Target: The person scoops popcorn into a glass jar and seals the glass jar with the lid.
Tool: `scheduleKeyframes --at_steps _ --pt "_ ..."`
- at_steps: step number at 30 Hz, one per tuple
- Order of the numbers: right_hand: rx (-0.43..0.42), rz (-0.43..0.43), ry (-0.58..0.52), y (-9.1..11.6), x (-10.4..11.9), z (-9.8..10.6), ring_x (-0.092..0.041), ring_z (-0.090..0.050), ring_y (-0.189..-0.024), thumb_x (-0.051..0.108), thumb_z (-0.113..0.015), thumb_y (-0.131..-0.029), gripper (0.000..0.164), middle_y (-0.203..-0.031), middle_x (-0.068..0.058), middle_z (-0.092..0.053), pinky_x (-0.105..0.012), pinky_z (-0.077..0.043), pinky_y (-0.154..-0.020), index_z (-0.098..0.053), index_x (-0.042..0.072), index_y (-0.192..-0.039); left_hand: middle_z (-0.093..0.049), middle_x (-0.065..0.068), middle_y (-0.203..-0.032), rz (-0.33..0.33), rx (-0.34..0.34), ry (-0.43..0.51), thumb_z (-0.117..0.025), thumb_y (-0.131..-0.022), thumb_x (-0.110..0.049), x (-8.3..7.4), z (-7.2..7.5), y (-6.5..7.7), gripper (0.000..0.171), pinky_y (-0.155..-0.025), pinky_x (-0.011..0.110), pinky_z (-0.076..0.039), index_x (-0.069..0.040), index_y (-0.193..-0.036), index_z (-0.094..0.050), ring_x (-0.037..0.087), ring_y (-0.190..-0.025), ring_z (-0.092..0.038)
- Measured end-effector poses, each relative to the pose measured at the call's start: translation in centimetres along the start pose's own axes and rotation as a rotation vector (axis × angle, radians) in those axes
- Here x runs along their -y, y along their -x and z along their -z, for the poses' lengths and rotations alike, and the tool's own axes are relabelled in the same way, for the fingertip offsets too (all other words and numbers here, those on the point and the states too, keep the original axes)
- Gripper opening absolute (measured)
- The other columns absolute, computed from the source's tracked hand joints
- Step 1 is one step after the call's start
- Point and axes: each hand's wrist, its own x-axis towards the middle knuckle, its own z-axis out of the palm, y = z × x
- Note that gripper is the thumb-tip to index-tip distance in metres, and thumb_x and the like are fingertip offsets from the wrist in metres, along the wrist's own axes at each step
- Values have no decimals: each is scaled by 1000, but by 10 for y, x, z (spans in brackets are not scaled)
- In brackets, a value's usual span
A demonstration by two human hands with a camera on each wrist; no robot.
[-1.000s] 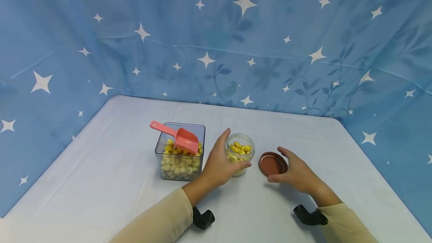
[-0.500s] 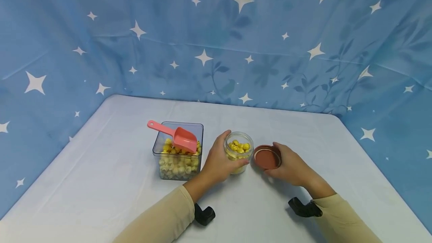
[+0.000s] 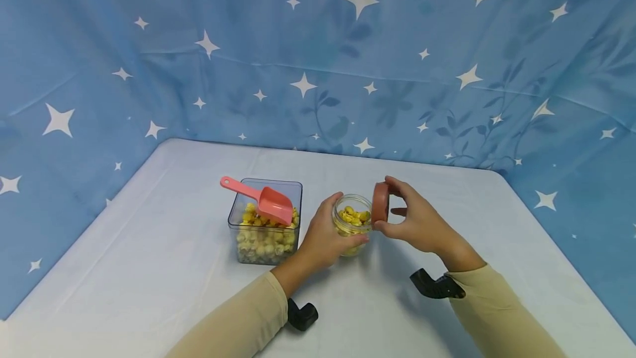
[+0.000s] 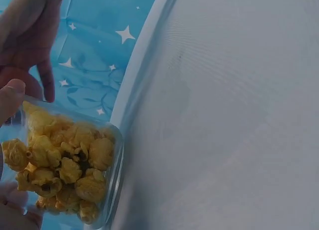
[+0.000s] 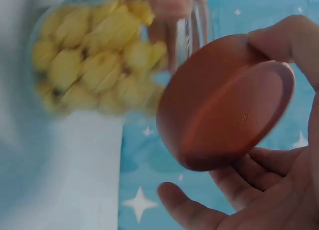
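My left hand [image 3: 324, 235] grips a clear glass jar [image 3: 351, 232] from its left side, thumb across the front. Yellow popcorn [image 4: 70, 165] shows through the glass in the left wrist view, and the jar's mouth is uncovered. On the jar's right, my right hand [image 3: 422, 220] pinches a reddish-brown round lid [image 5: 224, 105] between thumb and fingers. The lid is tipped on edge beside the jar's rim, above the table. In the right wrist view its flat top faces the palm and its open side faces the jar.
Left of the jar stands a clear square container [image 3: 265, 242] part full of popcorn. A pink scoop [image 3: 270, 203] lies across its top, handle over the left rim. All this is on a white-covered table [image 3: 164, 225] with a blue star-patterned curtain [image 3: 278, 43] behind.
My right hand has taken hold of the lid, lifted it off the table, turned it on edge and brought it left beside the jar. The left hand has kept its grip on the jar.
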Motion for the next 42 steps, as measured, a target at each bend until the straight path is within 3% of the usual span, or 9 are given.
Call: scheduleKeyframes --at_steps 4,9,19,27,37,42 --pt "19 60 -62 -12 10 -8 -37 -49 -126 14 -79 -83 91 -143 -22 -45 -51 -51 -93 -25 -10 -152 -44 16 -144 -12 13 17 -88 -78 -22 0 1 0 95 -104 50 -41 -6 -153 -31 29 -124 -48" --pt "38 91 -85 -19 16 -18 -35 -51 -125 16 -79 -83 90 -144 -21 -46 -49 -49 -97 -27 -10 -152 -45 8 -144 -15 16 41 -88 -77 -22 1 1 0 96 -105 48 -41 -9 -153 -32 25 -127 -47" --pt "28 51 -46 -21 14 -31 -31 -56 -120 23 -84 -82 90 -143 -18 -49 -47 -49 -98 -33 -8 -150 -45 8 -146 3 16 31 -90 -76 -27 4 2 1 102 -104 45 -44 -5 -154 -29 24 -129 -48" --pt "-72 -1 41 -20 15 -38 -33 -58 -117 38 -88 -77 99 -138 -17 -53 -49 -52 -92 -36 -8 -149 -44 10 -146 -5 12 55 -89 -76 -23 3 2 0 102 -102 45 -46 -3 -155 -27 26 -128 -49" --pt "-24 58 -96 -10 4 -31 -33 -42 -137 23 -81 -85 90 -151 -16 -44 -52 -42 -104 -29 -5 -153 -38 10 -152 1 8 18 -89 -76 -27 3 3 2 106 -105 47 -42 -5 -157 -23 27 -133 -44" --pt "-47 101 -183 -1 -10 -29 -39 -40 -138 11 -68 -93 74 -151 -23 -42 -56 -42 -102 -27 -7 -153 -33 7 -155 -38 -2 39 -89 -77 -30 -3 4 3 109 -105 46 -42 -9 -158 -20 23 -134 -43"
